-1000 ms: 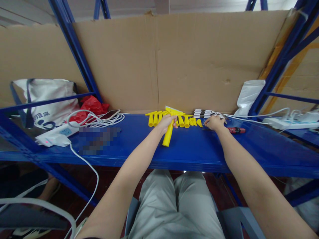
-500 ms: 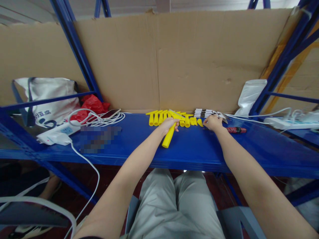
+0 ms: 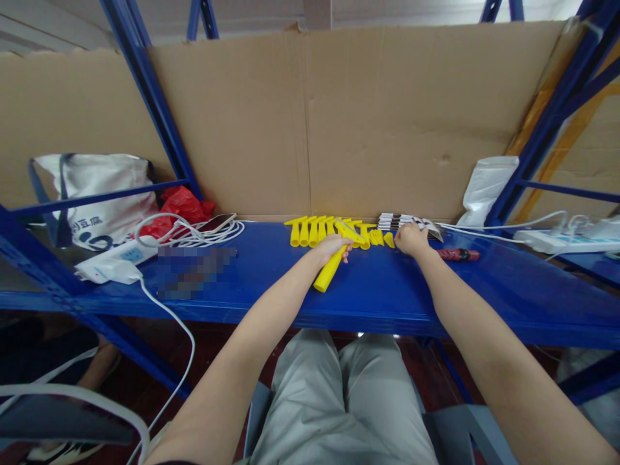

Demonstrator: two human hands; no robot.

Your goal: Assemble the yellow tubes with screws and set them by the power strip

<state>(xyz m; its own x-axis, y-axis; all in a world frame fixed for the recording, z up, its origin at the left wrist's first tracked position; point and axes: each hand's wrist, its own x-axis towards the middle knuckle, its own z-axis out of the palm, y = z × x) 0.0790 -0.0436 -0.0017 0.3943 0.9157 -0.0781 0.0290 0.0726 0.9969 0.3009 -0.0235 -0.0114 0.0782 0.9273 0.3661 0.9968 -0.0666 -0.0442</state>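
Holding a yellow tubular-handled plastic tool [image 3: 327,274] over the blue metal shelf [image 3: 261,252]
The left grip [image 3: 334,247] is clasping it; the right grip [image 3: 411,239], its closure hidden, is apparently picking beside a small yellow plastic wedge [image 3: 389,239], calling next for a steady tool.

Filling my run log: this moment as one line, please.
left hand: grips yellow tube-handled plastic tool | right hand: beside small yellow wedge-shaped piece, grip unclear
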